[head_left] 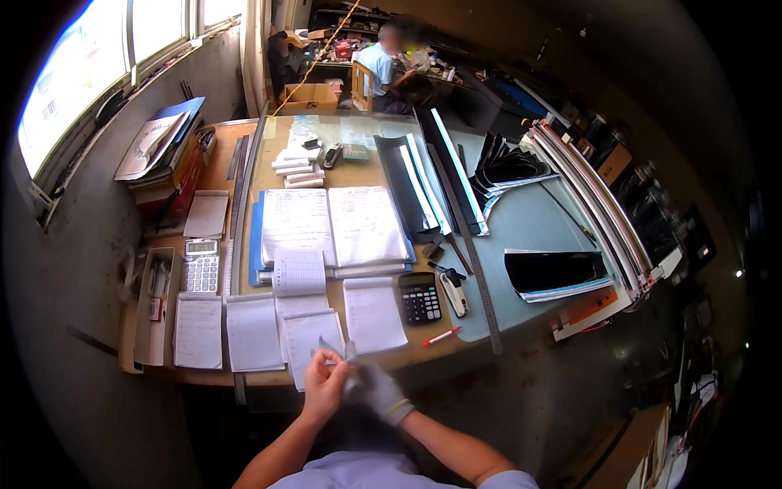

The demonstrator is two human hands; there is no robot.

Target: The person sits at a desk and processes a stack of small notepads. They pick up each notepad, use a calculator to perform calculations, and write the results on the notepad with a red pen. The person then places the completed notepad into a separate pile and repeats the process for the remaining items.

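Note:
My bare left hand (323, 385) is in front of the table's near edge, its thumb and fingers pinched together. A small greyish tip shows just above them, too small to name. My right hand (376, 391) wears a grey glove with a yellowish cuff and is right against the left; its fingers are smeared by motion. Below and behind the hands lies a small white notepad (309, 332), partly covered by the left fingers. Another notepad (373, 314) lies to its right. An open ledger (334, 224) with handwritten pages lies farther back.
Right of the notepads are a black calculator (419, 298), a stapler (454, 293) and a red-and-white pen (442, 337). A long metal ruler (481, 285) overhangs the table edge. Black sheets (555, 270) lie at right. A white calculator (201, 265) stands left. A person (379, 69) sits at the back.

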